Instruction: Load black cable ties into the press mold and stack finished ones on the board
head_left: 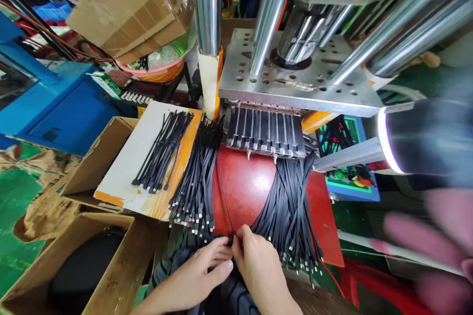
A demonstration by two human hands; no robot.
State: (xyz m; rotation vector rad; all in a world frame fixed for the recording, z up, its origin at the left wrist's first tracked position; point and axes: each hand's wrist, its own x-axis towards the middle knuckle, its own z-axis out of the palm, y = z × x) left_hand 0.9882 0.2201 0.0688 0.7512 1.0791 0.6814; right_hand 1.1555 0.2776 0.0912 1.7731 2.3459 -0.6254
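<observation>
Close to the near edge of a red work surface [242, 187], my two hands meet. My right hand [260, 263] pinches a thin black cable [223, 192], which runs up across the red surface. Beside it, my left hand [207, 268] has its fingers curled near the same spot, thumb apart; what they grip is hidden. Black cables with small metal plug ends lie in a left bundle [197, 172] and a right bundle [288, 206]. Ahead of my hands, a metal mould [264, 133] has several black strips lying side by side in its slots.
Above the mould is a steel press plate [295, 86] with thick upright rods. More cables [162, 152] rest on a white board [125, 157] at left. An open carton [121, 266] stands lower left. A lamp with a glowing ring [388, 140] juts in from the right.
</observation>
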